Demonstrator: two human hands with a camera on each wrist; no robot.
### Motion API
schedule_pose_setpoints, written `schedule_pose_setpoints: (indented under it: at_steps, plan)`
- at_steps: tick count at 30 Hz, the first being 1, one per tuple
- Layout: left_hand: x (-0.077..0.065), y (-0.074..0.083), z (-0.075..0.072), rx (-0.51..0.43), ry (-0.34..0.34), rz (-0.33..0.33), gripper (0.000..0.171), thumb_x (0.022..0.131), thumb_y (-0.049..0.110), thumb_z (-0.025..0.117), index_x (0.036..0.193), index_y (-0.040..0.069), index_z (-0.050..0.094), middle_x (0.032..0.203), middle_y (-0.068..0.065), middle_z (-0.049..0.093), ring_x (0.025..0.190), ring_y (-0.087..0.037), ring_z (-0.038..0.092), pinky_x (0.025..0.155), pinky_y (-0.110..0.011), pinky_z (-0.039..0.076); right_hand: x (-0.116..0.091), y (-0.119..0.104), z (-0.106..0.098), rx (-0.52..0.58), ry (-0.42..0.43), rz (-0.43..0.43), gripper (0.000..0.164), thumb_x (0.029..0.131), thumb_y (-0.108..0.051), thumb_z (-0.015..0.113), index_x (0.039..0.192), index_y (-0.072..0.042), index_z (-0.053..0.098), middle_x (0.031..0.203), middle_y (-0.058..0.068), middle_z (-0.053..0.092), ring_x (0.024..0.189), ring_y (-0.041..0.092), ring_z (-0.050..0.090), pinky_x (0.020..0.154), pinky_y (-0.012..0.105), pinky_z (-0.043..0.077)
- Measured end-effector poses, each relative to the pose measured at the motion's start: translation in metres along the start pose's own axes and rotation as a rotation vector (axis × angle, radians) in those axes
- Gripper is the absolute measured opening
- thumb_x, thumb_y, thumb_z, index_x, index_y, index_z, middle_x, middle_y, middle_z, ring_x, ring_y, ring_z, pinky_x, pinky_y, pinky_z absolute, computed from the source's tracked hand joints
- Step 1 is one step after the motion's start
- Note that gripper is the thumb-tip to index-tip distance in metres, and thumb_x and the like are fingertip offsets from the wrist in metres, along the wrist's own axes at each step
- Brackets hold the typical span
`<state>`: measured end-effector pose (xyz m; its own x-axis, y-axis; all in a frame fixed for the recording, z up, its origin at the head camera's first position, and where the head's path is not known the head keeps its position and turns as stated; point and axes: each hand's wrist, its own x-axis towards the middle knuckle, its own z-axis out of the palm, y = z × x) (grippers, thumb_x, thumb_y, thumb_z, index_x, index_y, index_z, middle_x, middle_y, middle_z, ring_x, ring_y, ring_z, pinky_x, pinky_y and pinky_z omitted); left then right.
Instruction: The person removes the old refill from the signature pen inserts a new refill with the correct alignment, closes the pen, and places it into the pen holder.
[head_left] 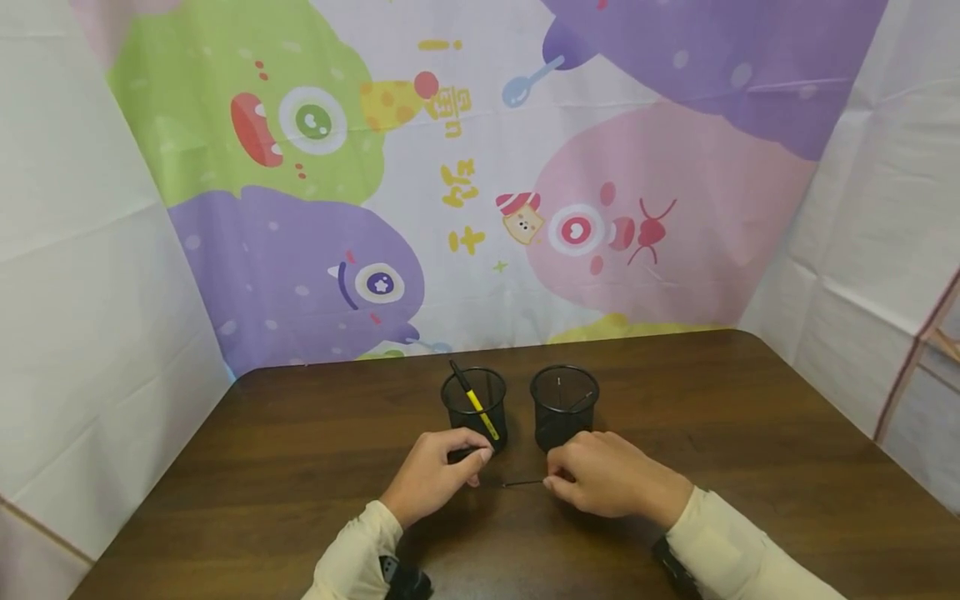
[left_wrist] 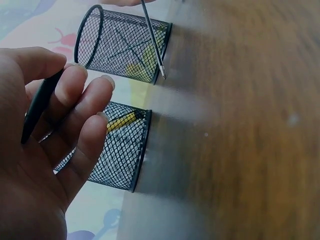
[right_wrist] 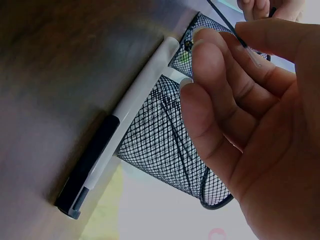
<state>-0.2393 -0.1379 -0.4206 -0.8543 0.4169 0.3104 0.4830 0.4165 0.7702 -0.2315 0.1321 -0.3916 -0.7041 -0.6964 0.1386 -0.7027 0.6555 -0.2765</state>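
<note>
My left hand point(head_left: 438, 471) pinches a black tapered pen barrel point(left_wrist: 42, 105) between thumb and forefinger, the other fingers loosely bent. In my right hand point(head_left: 607, 475) a thin dark pen refill point(head_left: 522, 483) is gripped between thumb and fingers, its metal tip pointing toward the left hand. Behind the left hand stands a black mesh pen cup point(head_left: 452, 412) with a yellow-and-black pen point(head_left: 480, 408) leaning in it. A second mesh cup point(head_left: 551, 429), behind the right hand, contains thin dark sticks resembling refills point(right_wrist: 175, 135).
A white pen with a black end point(right_wrist: 142, 82) lies on the table beside the right-hand cup in the right wrist view. The brown wooden table point(head_left: 300, 450) ends at a cartoon-printed cloth point(head_left: 480, 308), with white cloth at both sides point(head_left: 97, 250).
</note>
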Motion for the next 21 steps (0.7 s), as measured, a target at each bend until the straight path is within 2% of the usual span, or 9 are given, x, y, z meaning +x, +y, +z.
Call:
schedule_pose_setpoints:
  at_steps: [7,13,21]
  plan:
    - [-0.001,0.005,0.0,-0.028,0.018,0.033,0.014,0.098,0.024,0.067,0.107,0.017,0.075,0.099,-0.003,0.074,0.063,-0.014,0.068,0.071,-0.029,0.054,-0.001,-0.001,0.0,0.012,-0.034,-0.023,0.02,0.096,-0.027,0.067,0.076,-0.026,0.064,0.066,-0.021,0.052,0.055,-0.001,0.048,0.051,0.025,0.043]
    - [-0.003,0.014,0.001,-0.025,0.03,0.031,0.012,0.098,0.012,0.067,0.107,0.012,0.075,0.1,-0.009,0.074,0.06,-0.021,0.067,0.068,-0.03,0.054,-0.002,0.0,0.002,0.029,-0.057,-0.021,0.02,0.096,-0.027,0.067,0.076,-0.027,0.065,0.067,-0.021,0.053,0.056,-0.002,0.05,0.052,0.025,0.044]
    - [-0.001,0.004,0.001,-0.017,0.024,0.04,0.015,0.098,0.026,0.068,0.108,0.019,0.075,0.1,-0.002,0.074,0.06,-0.013,0.066,0.067,-0.028,0.053,-0.002,0.001,0.002,0.033,-0.066,-0.026,0.02,0.096,-0.027,0.068,0.075,-0.027,0.066,0.068,-0.022,0.055,0.057,-0.002,0.05,0.052,0.025,0.044]
